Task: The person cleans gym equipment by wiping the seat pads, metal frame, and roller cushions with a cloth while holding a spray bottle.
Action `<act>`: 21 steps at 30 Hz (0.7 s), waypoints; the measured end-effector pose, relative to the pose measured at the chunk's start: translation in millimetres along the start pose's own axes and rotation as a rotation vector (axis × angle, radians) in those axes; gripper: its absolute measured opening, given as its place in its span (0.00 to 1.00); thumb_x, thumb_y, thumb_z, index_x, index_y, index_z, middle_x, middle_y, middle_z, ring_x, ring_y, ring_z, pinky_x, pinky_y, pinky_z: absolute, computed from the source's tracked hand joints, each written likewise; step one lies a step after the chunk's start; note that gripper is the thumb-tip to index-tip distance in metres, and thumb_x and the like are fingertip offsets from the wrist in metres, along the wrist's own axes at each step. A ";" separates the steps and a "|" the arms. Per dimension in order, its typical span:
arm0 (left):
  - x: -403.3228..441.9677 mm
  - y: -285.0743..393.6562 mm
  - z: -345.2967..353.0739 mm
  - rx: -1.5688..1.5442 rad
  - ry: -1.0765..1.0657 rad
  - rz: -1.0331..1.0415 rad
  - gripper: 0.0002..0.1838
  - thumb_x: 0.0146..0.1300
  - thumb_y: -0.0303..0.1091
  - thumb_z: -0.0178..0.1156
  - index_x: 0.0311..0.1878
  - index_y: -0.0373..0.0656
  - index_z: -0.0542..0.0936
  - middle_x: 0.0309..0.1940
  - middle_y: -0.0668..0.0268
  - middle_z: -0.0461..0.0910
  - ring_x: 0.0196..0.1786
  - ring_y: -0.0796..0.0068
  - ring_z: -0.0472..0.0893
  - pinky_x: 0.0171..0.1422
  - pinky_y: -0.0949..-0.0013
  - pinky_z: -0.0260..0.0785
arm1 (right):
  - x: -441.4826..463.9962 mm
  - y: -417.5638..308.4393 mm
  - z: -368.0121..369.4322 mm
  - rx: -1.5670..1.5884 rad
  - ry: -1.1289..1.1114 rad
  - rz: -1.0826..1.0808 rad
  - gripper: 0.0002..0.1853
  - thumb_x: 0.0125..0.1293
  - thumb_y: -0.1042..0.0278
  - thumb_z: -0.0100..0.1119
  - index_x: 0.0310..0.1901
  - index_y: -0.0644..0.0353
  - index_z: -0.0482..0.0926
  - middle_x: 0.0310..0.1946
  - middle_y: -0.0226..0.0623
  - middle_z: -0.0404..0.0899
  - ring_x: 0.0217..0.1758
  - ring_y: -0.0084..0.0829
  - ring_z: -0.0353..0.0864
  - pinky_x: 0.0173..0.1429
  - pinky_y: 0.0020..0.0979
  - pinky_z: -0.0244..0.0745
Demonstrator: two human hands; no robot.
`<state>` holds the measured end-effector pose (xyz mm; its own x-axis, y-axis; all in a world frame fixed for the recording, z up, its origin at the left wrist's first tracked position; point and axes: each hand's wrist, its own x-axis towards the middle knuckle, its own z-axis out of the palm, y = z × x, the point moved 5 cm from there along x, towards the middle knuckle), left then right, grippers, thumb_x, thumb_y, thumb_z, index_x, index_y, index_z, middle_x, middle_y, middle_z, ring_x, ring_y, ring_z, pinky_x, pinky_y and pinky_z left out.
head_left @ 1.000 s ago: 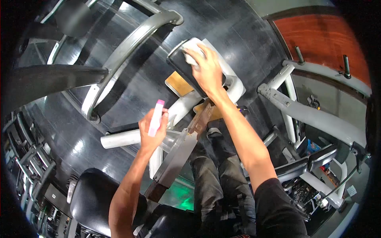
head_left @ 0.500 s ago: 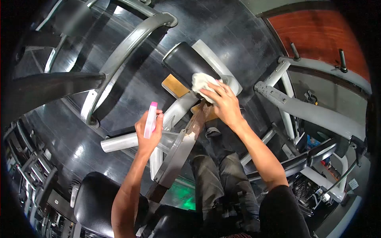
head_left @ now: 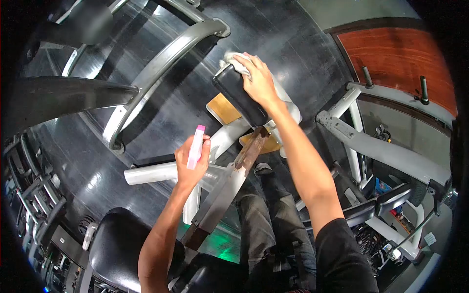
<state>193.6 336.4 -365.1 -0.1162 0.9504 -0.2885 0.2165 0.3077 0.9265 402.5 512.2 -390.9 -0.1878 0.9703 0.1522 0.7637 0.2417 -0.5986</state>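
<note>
My right hand point(head_left: 259, 80) presses a white cloth point(head_left: 238, 63) against the far end of a black padded cushion point(head_left: 239, 93). The cushion is mounted at the upper end of a metal beam point(head_left: 217, 195) with a rusty brown section. My left hand point(head_left: 192, 156) is wrapped round a small bottle point(head_left: 196, 146) with a pink top, held upright to the left of the beam. Under the cushion, a yellowish-brown plate point(head_left: 223, 108) shows at its left side.
A curved grey metal frame point(head_left: 166, 53) stands at the upper left. Below left is a black padded seat point(head_left: 117, 249). A white-grey machine frame point(head_left: 386, 146) and black pads point(head_left: 393, 198) stand at the right. My legs point(head_left: 256, 219) are beside the beam.
Over the last second my right hand has moved with the cloth from the cushion's far end down to its near end, then back up to the far end. The left hand still holds the bottle.
</note>
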 end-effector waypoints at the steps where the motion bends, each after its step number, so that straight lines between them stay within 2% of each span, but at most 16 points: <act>1: 1.2 -2.2 0.2 0.003 -0.003 0.002 0.04 0.66 0.28 0.65 0.40 0.39 0.82 0.22 0.66 0.78 0.22 0.78 0.74 0.29 0.70 0.68 | 0.1 2.7 6.0 -0.002 0.002 0.092 0.28 0.57 0.78 0.61 0.60 0.44 0.79 0.63 0.43 0.74 0.63 0.49 0.74 0.69 0.44 0.70; 3: 1.9 -4.3 -2.9 0.028 0.043 0.087 0.03 0.66 0.28 0.64 0.39 0.38 0.82 0.22 0.65 0.78 0.21 0.79 0.75 0.28 0.70 0.68 | -7.0 -0.5 0.0 -0.042 0.008 0.075 0.28 0.57 0.79 0.61 0.60 0.45 0.79 0.63 0.42 0.74 0.63 0.49 0.74 0.68 0.44 0.70; 7: 3.0 6.0 -4.7 0.028 0.038 0.107 0.04 0.67 0.28 0.64 0.40 0.38 0.82 0.22 0.66 0.79 0.20 0.81 0.77 0.26 0.72 0.69 | -55.0 -3.9 -28.3 -0.068 -0.045 0.011 0.30 0.55 0.83 0.58 0.60 0.46 0.79 0.62 0.40 0.75 0.63 0.48 0.73 0.68 0.45 0.70; 9: 2.5 -0.3 -2.0 -0.067 0.008 -0.005 0.04 0.68 0.28 0.63 0.41 0.38 0.82 0.23 0.68 0.80 0.20 0.82 0.78 0.24 0.74 0.69 | -91.6 3.3 -47.0 -0.097 -0.094 -0.021 0.31 0.54 0.84 0.57 0.60 0.45 0.79 0.61 0.40 0.75 0.63 0.47 0.72 0.68 0.45 0.70; 12: 2.6 -6.2 -2.1 -0.108 -0.007 -0.049 0.05 0.68 0.28 0.63 0.43 0.38 0.81 0.24 0.70 0.81 0.20 0.84 0.78 0.24 0.76 0.69 | -119.5 4.7 -62.5 -0.215 -0.127 -0.041 0.32 0.52 0.85 0.57 0.60 0.45 0.80 0.59 0.40 0.76 0.63 0.47 0.72 0.67 0.43 0.71; 14: 1.0 -6.0 -2.1 -0.087 -0.013 -0.069 0.04 0.68 0.28 0.63 0.43 0.39 0.81 0.24 0.70 0.82 0.20 0.84 0.78 0.24 0.76 0.69 | -123.1 13.7 -68.8 -0.076 -0.192 0.200 0.29 0.52 0.82 0.59 0.57 0.45 0.82 0.56 0.39 0.78 0.63 0.45 0.73 0.65 0.41 0.72; 15: 1.8 -6.3 -2.3 -0.101 -0.012 -0.074 0.04 0.68 0.28 0.63 0.43 0.39 0.81 0.25 0.70 0.82 0.20 0.84 0.78 0.24 0.76 0.69 | -111.1 19.1 -72.6 -0.056 -0.200 0.287 0.24 0.54 0.78 0.59 0.54 0.48 0.84 0.53 0.42 0.80 0.59 0.44 0.78 0.60 0.39 0.75; 16: 2.9 -5.0 -2.6 -0.114 -0.009 -0.080 0.04 0.68 0.28 0.63 0.43 0.39 0.81 0.25 0.70 0.82 0.20 0.84 0.78 0.24 0.76 0.70 | -91.6 19.8 -79.1 0.186 -0.080 0.269 0.21 0.58 0.75 0.57 0.54 0.52 0.84 0.51 0.45 0.82 0.54 0.46 0.83 0.57 0.39 0.77; 18: 3.2 -5.1 -3.6 -0.107 -0.005 -0.091 0.04 0.68 0.28 0.63 0.43 0.39 0.82 0.25 0.70 0.82 0.20 0.84 0.78 0.24 0.76 0.69 | -57.0 19.2 -82.6 0.265 0.073 0.422 0.20 0.60 0.76 0.55 0.54 0.55 0.84 0.50 0.47 0.83 0.50 0.47 0.85 0.53 0.39 0.79; 20: 4.4 -5.9 -3.8 -0.089 -0.023 -0.055 0.03 0.67 0.27 0.63 0.42 0.39 0.82 0.25 0.69 0.82 0.20 0.84 0.78 0.23 0.76 0.69 | -18.2 -8.5 -77.3 0.314 0.236 0.248 0.20 0.62 0.76 0.58 0.56 0.59 0.82 0.55 0.47 0.81 0.57 0.42 0.83 0.62 0.34 0.75; 21: 4.2 -7.8 -3.9 -0.057 -0.024 -0.023 0.03 0.67 0.26 0.63 0.42 0.39 0.82 0.24 0.70 0.82 0.20 0.84 0.78 0.23 0.75 0.69 | -2.6 -14.0 -61.6 0.205 0.256 0.109 0.20 0.61 0.75 0.59 0.57 0.58 0.81 0.57 0.46 0.80 0.59 0.43 0.81 0.64 0.36 0.74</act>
<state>187.7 337.8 -372.6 -0.0969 0.9441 -0.3152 0.1584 0.3272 0.9316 430.3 506.0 -334.4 0.0690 0.9644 0.2552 0.6260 0.1573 -0.7638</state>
